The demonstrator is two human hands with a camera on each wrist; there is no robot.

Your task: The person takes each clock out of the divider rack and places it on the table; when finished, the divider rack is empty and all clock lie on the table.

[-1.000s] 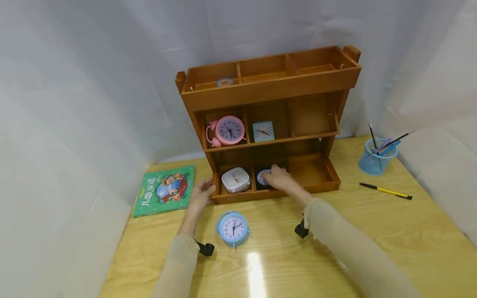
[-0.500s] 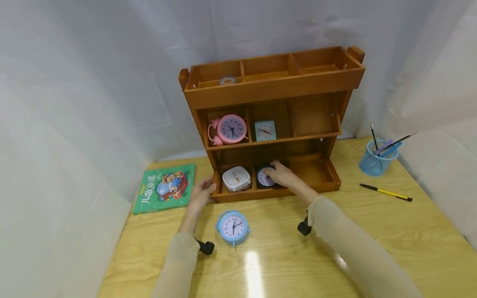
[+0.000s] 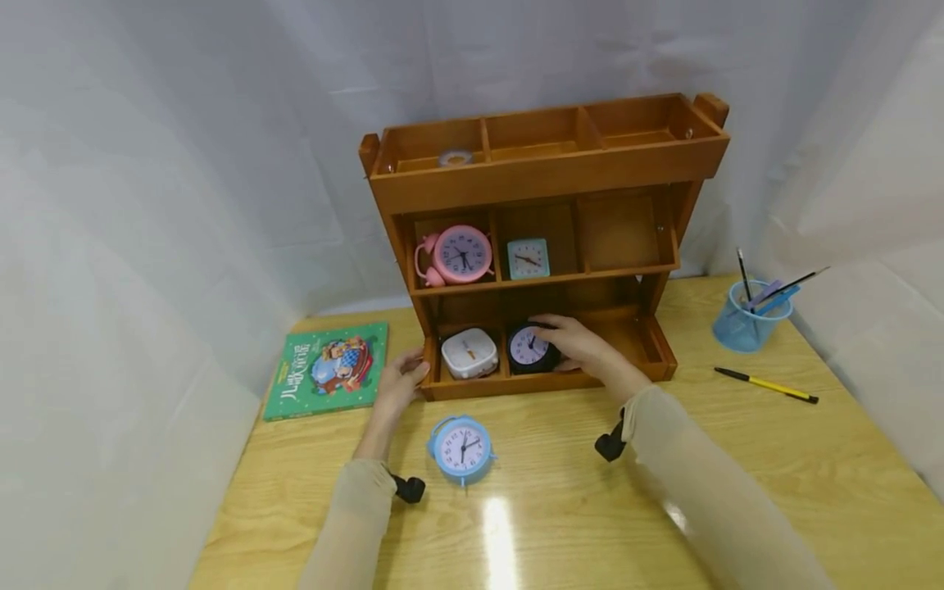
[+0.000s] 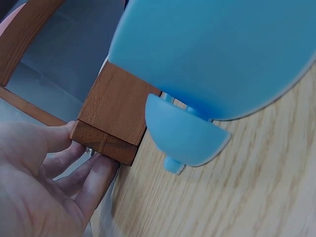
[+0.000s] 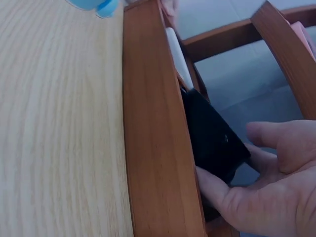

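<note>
My right hand [image 3: 583, 344] holds a round black alarm clock [image 3: 530, 347] by its right side, in the middle compartment of the bottom tier. In the right wrist view, fingers bend around the clock's black casing [image 5: 212, 133]. At the left end of the wooden shelf [image 3: 472, 392], my left hand [image 3: 399, 383] grips the bottom corner; the left wrist view has the thumb and fingers on different faces of that wooden corner [image 4: 108, 143]. A white clock [image 3: 469, 352] occupies the compartment left of the black one. On the table before the shelf is a blue alarm clock [image 3: 462, 450].
The middle tier holds a pink alarm clock [image 3: 462, 254] and a small square mint clock [image 3: 528, 259]. A roll of tape [image 3: 456, 157] lies in the top tier. Left is a green book [image 3: 324, 370]; right, a blue pen cup [image 3: 748, 324] and a yellow-black pen [image 3: 767, 384].
The right hand has shifted rightward around the black clock, so more of its face shows and it stands slightly further right. My left hand has stayed on the shelf corner.
</note>
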